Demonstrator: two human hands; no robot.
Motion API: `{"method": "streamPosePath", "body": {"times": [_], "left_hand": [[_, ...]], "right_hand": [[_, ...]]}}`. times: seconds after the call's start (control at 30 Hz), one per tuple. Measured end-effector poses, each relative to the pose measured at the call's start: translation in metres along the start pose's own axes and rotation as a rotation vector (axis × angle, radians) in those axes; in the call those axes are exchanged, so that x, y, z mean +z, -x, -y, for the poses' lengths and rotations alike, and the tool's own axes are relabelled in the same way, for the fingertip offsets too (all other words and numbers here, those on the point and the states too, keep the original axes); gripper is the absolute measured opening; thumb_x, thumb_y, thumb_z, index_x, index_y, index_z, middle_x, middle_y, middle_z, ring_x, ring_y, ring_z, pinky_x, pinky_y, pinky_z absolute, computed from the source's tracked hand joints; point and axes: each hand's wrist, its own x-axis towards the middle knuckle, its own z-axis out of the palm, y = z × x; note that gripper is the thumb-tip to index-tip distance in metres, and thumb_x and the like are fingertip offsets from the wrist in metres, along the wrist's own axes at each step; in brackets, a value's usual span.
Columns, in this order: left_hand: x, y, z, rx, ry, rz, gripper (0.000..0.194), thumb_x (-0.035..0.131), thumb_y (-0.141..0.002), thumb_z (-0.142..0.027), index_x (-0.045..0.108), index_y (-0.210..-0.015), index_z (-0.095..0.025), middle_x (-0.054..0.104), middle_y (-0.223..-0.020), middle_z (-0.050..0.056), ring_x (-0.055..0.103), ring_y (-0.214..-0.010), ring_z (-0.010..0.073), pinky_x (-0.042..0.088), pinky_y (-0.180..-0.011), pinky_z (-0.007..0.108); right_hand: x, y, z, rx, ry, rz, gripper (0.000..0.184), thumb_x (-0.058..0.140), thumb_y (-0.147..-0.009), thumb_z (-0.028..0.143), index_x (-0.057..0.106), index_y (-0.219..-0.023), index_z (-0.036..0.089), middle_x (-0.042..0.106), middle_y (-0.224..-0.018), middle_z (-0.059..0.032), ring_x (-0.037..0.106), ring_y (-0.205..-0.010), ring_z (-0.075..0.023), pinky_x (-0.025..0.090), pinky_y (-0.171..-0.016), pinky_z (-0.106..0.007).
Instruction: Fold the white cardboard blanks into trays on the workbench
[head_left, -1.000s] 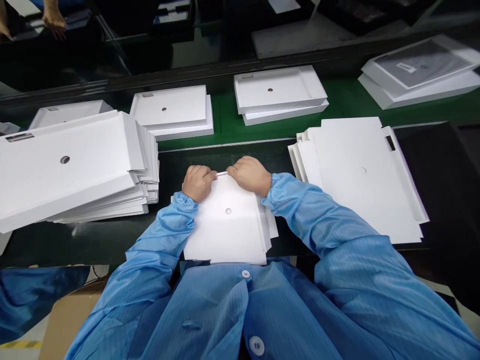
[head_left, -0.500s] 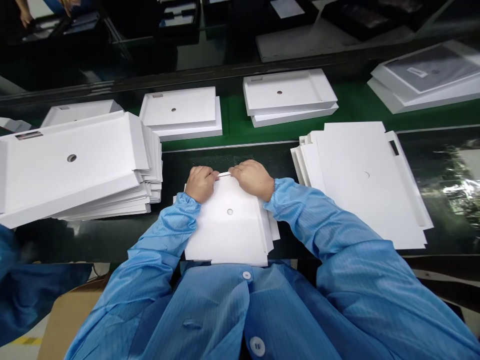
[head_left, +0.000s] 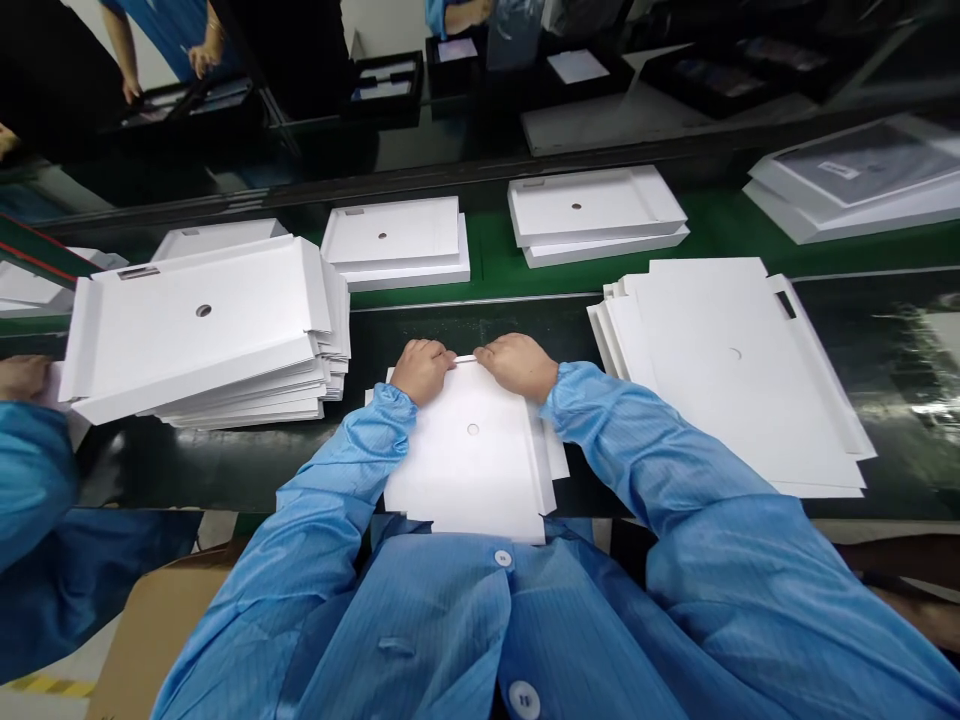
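Note:
In front of my body lies a white cardboard box blank [head_left: 469,470] with a small round hole near its middle. Its near edge reaches my smock, and more white card shows under its sides. My left hand [head_left: 422,372] grips the far edge at the left, fingers curled over the fold. Close beside it, my right hand [head_left: 519,366] holds the same edge at the right, with its fingers bent over the flap. Between the two hands a narrow strip of the folded edge shows. My fingertips are partly hidden.
A stack of part-folded white trays [head_left: 202,330] stands at left, flat blanks [head_left: 720,370] at right. White trays [head_left: 397,235] sit on the green belt [head_left: 487,245] behind. A co-worker's hand [head_left: 22,378] is at far left; another person's hands [head_left: 204,55] are across the line.
The view has shifted, so everything sits slightly lower and further right. Both hands stay on the blank's far edge. A co-worker's hand and sleeve have come into view at far left.

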Motion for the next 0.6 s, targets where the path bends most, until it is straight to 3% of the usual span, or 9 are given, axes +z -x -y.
{"method": "streamPosePath", "body": {"times": [0.2, 0.4, 0.6], "left_hand": [[0.001, 0.015, 0.015, -0.053, -0.042, 0.051, 0.027, 0.05, -0.098, -0.02, 0.072, -0.112, -0.018, 0.065, -0.102, 0.012, 0.057, -0.094, 0.0245, 0.041, -0.083, 0.04], [0.005, 0.013, 0.017, -0.027, -0.052, 0.029, 0.031, 0.046, -0.094, -0.012, 0.073, -0.109, -0.014, 0.067, -0.101, 0.014, 0.059, -0.097, 0.027, 0.045, -0.088, 0.043], [-0.012, 0.021, 0.024, -0.1, 0.117, -0.039, 0.038, 0.047, -0.095, -0.017, 0.065, -0.128, -0.013, 0.068, -0.111, 0.015, 0.061, -0.108, 0.0272, 0.046, -0.099, 0.044]], "right_hand": [[0.006, 0.02, -0.02, 0.003, 0.049, 0.001, 0.024, 0.044, -0.094, 0.008, 0.067, -0.104, 0.008, 0.074, -0.1, -0.0167, 0.066, -0.091, -0.0247, 0.037, -0.077, -0.034], [0.008, 0.023, -0.017, 0.012, 0.114, -0.035, 0.024, 0.043, -0.092, 0.005, 0.067, -0.094, 0.008, 0.073, -0.09, -0.0182, 0.065, -0.085, -0.0251, 0.035, -0.074, -0.036], [-0.003, 0.035, -0.014, 0.093, 0.066, -0.109, 0.026, 0.045, -0.09, 0.006, 0.067, -0.104, 0.007, 0.073, -0.095, -0.0175, 0.065, -0.088, -0.0253, 0.035, -0.075, -0.035]]}}
